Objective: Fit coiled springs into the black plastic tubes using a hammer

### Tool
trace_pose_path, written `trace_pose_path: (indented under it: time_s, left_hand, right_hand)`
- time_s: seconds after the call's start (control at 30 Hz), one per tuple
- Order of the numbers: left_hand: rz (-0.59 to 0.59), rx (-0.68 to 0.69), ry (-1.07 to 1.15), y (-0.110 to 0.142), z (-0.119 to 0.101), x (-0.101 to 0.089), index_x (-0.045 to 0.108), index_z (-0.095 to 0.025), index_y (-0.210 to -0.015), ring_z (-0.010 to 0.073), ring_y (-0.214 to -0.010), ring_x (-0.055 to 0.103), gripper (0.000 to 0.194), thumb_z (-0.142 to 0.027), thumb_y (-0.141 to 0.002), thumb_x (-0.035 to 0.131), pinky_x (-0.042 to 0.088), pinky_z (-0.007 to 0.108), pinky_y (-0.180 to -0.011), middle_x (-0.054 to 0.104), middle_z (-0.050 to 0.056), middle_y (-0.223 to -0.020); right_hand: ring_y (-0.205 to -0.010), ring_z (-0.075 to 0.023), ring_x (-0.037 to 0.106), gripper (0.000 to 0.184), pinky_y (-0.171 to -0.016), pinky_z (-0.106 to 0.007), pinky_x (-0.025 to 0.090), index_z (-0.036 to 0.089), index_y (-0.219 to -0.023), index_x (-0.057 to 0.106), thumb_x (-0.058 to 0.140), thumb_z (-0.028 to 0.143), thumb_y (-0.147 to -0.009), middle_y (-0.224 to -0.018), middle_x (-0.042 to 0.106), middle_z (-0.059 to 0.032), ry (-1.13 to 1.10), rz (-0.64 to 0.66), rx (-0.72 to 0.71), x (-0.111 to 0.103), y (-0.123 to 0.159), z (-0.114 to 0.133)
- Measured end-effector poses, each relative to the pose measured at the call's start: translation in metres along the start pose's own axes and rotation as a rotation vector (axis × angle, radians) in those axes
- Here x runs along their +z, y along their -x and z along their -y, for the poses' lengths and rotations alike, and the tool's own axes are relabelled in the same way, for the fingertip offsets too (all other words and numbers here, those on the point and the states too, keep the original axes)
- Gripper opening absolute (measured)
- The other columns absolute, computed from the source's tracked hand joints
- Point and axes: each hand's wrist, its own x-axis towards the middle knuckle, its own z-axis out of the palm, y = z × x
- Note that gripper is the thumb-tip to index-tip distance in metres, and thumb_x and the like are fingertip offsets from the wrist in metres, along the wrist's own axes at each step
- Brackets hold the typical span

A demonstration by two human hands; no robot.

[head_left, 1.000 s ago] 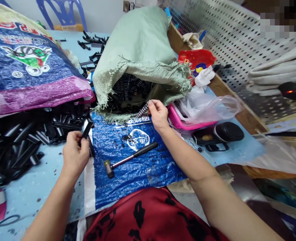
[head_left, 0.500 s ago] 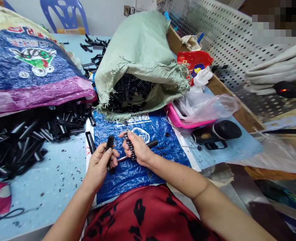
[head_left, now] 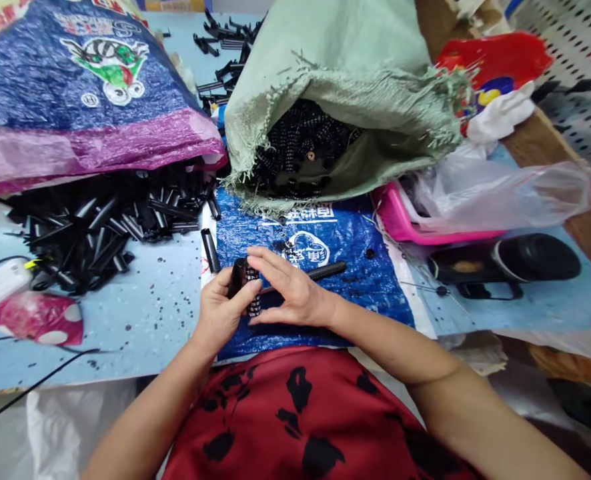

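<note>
In my left hand (head_left: pixel 223 303) is a curved black plastic casing (head_left: pixel 236 277), upright between fingers and thumb. Against its right side stands a black strip with rows of small pale square marks (head_left: pixel 254 307), and my left thumb lies across it. My right hand (head_left: pixel 295 290) spans this strip, with fingertips near its top end and the thumb near its bottom end. Behind my right hand a dark rod with a black handle (head_left: pixel 328 270) lies on the blue printed sheet (head_left: pixel 355 293). Another black casing (head_left: pixel 209 250) rests at the sheet's left edge.
A green woven sack (head_left: pixel 345 40) gapes toward me, full of black patterned strips. Black casings (head_left: pixel 100 220) are heaped before a blue and purple sack (head_left: pixel 125 140). At right are a pink tray (head_left: pixel 400 220), a plastic bag (head_left: pixel 505 200) and a black lidded cup (head_left: pixel 530 257).
My hands have come together, bringing the patterned strip against the casing. My right fingers have spread from around the strip to its ends. The camera view has tilted down and moved closer.
</note>
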Motion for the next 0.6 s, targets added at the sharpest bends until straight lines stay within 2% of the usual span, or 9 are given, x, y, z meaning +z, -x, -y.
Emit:
trace_pose_path:
  time_s: [0.07, 0.17, 0.27, 0.37, 0.5, 0.6]
  left_hand:
    - [-0.018, 0.009, 0.028, 0.002, 0.002, 0.001, 0.071, -0.020, -0.094, 0.0080, -0.046, 0.042, 0.042, -0.061, -0.085, 0.078, 0.036, 0.023, -0.045, 0.058, -0.004, -0.062]
    - [-0.071, 0.049, 0.043, 0.005, 0.004, 0.008, 0.070, -0.020, -0.092, 0.0084, -0.051, 0.045, 0.046, -0.065, -0.098, 0.061, 0.040, 0.023, -0.049, 0.061, -0.002, -0.068]
    - [-0.103, 0.049, 0.106, 0.008, 0.005, 0.014, 0.071, -0.021, -0.089, 0.0112, -0.068, 0.059, 0.039, -0.060, -0.093, 0.072, 0.051, 0.023, -0.065, 0.067, -0.001, -0.078]
    - [-0.039, -0.043, 0.277, 0.009, 0.002, 0.014, 0.076, -0.024, -0.100, 0.0166, -0.087, 0.070, 0.036, -0.054, -0.083, 0.084, 0.058, 0.029, -0.081, 0.075, 0.001, -0.091]
    - [0.096, -0.248, 0.332, 0.009, -0.005, 0.003, 0.076, -0.020, -0.098, 0.0235, -0.083, 0.076, 0.043, -0.051, -0.073, 0.091, 0.062, 0.036, -0.073, 0.078, 0.005, -0.086]
    - [0.157, -0.351, 0.349, 0.008, -0.004, -0.002, 0.072, -0.019, -0.097, 0.0236, -0.076, 0.076, 0.044, -0.050, -0.073, 0.091, 0.062, 0.037, -0.068, 0.078, 0.006, -0.085]
  right_hand:
    - [-0.154, -0.0305, 0.044, 0.106, -0.125, -0.050, 0.044, 0.025, -0.171, 0.016, 0.080, 0.051, -0.090, -0.162, 0.044, -0.0208, 0.051, -0.036, -0.038, -0.001, 0.000, 0.003]
    - [-0.152, -0.0322, 0.048, 0.109, -0.124, -0.050, 0.046, 0.022, -0.170, 0.019, 0.081, 0.056, -0.087, -0.158, 0.048, -0.0217, 0.086, -0.091, -0.015, 0.004, 0.001, 0.011]
    - [-0.152, -0.0327, 0.048, 0.109, -0.124, -0.050, 0.047, 0.025, -0.171, 0.015, 0.078, 0.058, -0.089, -0.160, 0.047, -0.0210, 0.110, -0.079, -0.042, 0.009, 0.004, 0.016]
    - [-0.153, -0.0329, 0.046, 0.106, -0.124, -0.050, 0.047, 0.025, -0.171, 0.013, 0.078, 0.050, -0.091, -0.163, 0.044, -0.0215, 0.154, -0.091, -0.067, 0.011, 0.007, 0.015]
    - [-0.155, -0.0335, 0.044, 0.111, -0.124, -0.051, 0.047, 0.025, -0.172, 0.010, 0.081, 0.049, -0.089, -0.168, 0.040, -0.0212, 0.125, -0.022, -0.045, 0.010, 0.011, 0.011]
    - [-0.156, -0.0325, 0.043, 0.113, -0.125, -0.050, 0.045, 0.025, -0.172, 0.009, 0.080, 0.055, -0.089, -0.167, 0.041, -0.0208, 0.072, 0.003, 0.003, 0.012, 0.011, 0.011]
